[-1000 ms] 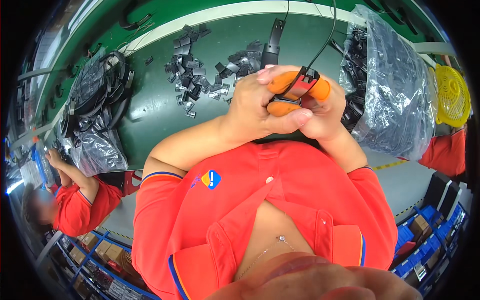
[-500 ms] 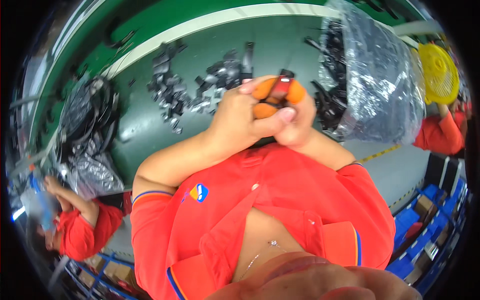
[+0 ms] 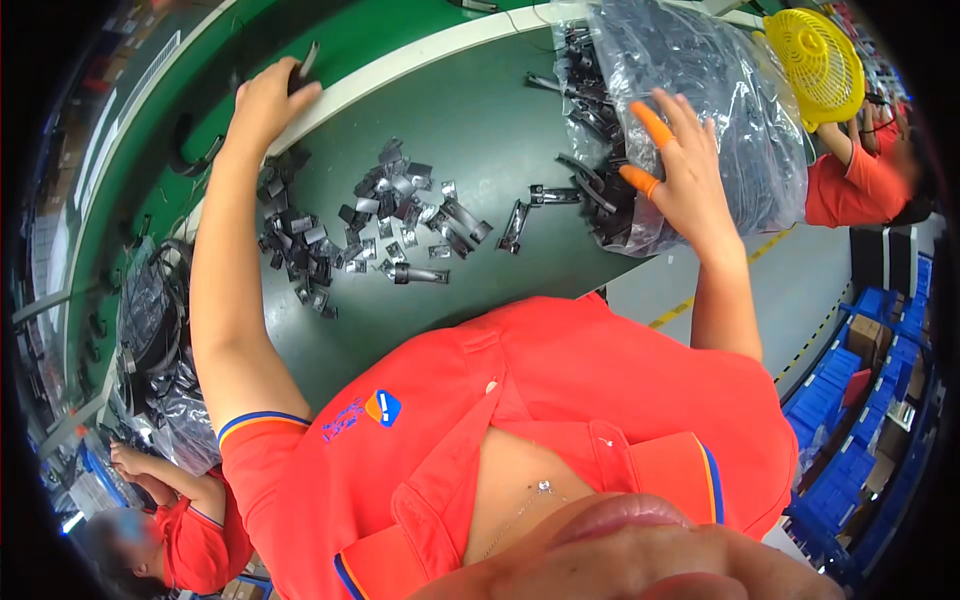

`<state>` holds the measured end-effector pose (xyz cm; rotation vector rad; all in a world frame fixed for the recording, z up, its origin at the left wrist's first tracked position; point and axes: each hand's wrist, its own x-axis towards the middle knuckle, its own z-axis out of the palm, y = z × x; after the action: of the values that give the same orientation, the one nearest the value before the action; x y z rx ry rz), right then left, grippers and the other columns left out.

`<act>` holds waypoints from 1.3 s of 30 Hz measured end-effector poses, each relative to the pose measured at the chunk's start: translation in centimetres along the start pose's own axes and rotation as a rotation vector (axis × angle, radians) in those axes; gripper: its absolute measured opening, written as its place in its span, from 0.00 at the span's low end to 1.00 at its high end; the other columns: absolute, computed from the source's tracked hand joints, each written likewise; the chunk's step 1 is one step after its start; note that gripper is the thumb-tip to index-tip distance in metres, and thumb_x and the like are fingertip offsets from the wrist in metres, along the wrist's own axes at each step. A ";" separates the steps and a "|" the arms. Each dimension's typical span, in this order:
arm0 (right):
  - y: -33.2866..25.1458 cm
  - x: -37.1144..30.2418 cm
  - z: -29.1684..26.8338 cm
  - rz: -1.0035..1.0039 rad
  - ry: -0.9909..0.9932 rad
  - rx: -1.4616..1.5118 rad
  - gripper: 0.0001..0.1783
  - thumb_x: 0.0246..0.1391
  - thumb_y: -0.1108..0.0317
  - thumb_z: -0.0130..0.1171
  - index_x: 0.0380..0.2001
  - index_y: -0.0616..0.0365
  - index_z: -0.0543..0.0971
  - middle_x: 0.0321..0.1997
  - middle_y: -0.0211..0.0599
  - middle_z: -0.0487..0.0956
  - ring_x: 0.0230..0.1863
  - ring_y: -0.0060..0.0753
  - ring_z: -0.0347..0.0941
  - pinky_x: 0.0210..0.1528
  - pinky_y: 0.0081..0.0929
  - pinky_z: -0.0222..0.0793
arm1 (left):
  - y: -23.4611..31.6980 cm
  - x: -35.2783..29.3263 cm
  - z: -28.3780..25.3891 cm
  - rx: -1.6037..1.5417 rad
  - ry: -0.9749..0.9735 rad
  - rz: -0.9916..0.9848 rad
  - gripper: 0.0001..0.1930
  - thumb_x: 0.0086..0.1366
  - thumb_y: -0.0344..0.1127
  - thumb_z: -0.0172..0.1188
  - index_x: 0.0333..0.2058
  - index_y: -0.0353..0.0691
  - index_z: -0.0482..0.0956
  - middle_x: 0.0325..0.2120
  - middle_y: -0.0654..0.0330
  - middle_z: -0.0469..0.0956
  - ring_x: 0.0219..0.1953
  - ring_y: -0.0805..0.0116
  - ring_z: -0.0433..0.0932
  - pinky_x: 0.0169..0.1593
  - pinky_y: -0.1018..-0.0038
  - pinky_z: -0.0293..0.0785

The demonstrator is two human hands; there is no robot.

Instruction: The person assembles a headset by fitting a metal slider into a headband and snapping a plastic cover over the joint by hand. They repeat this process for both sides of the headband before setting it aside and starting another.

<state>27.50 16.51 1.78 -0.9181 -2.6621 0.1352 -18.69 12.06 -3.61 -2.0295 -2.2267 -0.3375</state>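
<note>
My left hand (image 3: 265, 108) reaches out over the green conveyor belt at the far left. Its thumb and fingers are closed on a black curved part (image 3: 305, 66), which sticks up past the fingertips. Orange covers sit on the thumb and one finger of my right hand (image 3: 692, 178). That hand is open, fingers spread, above a clear plastic bag (image 3: 735, 110) on the right. Black curved parts (image 3: 600, 190) spill from the bag's mouth. Small black pieces (image 3: 385, 195) lie in loose heaps on the green table (image 3: 480, 110). Several black clip-like parts (image 3: 515, 226) lie nearer the bag.
Other dark curved parts (image 3: 185, 150) rest on the belt (image 3: 360, 35), behind a pale rail (image 3: 420, 65). A plastic bag with black bands (image 3: 155, 310) stands at left. A yellow fan (image 3: 815, 68) is at far right. Co-workers (image 3: 860, 185) sit on both sides.
My hands, together in front of my chest before, have come apart. The left has gone out to the belt with a black curved part; the right has moved over to the bag and opened.
</note>
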 end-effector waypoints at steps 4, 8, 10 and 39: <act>3.6 -1.1 1.6 0.248 0.165 -0.228 0.16 0.44 0.72 0.60 0.40 0.56 0.75 0.40 0.38 0.74 0.44 0.40 0.69 0.53 0.31 0.59 | 6.1 4.2 1.8 -0.117 0.343 0.273 0.14 0.54 0.34 0.55 0.40 0.39 0.75 0.37 0.52 0.76 0.43 0.55 0.72 0.48 0.64 0.67; 4.6 -0.7 0.4 0.373 0.684 0.170 0.08 0.50 0.73 0.57 0.36 0.64 0.75 0.35 0.33 0.75 0.37 0.23 0.70 0.42 0.18 0.64 | 18.6 8.1 4.2 -0.525 0.149 0.665 0.11 0.55 0.36 0.53 0.34 0.38 0.76 0.32 0.53 0.75 0.39 0.56 0.73 0.45 0.65 0.69; 4.9 -0.8 0.1 0.453 0.777 0.398 0.08 0.52 0.74 0.56 0.36 0.64 0.75 0.36 0.31 0.75 0.38 0.20 0.69 0.42 0.16 0.64 | 24.5 10.1 5.1 -0.541 0.067 0.823 0.17 0.55 0.46 0.55 0.39 0.40 0.76 0.39 0.55 0.74 0.45 0.56 0.71 0.49 0.67 0.67; -7.3 8.9 5.7 0.159 0.195 0.514 0.18 0.51 0.72 0.53 0.47 0.60 0.72 0.43 0.43 0.73 0.45 0.34 0.71 0.46 0.25 0.64 | 13.5 -8.0 -3.8 -0.636 -0.336 0.422 0.17 0.56 0.42 0.57 0.43 0.43 0.72 0.47 0.56 0.70 0.57 0.62 0.62 0.63 0.51 0.42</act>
<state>14.76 16.36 0.18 -0.9073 -2.2099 0.6913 -4.70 4.51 -0.53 -3.0079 -1.9193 -0.7844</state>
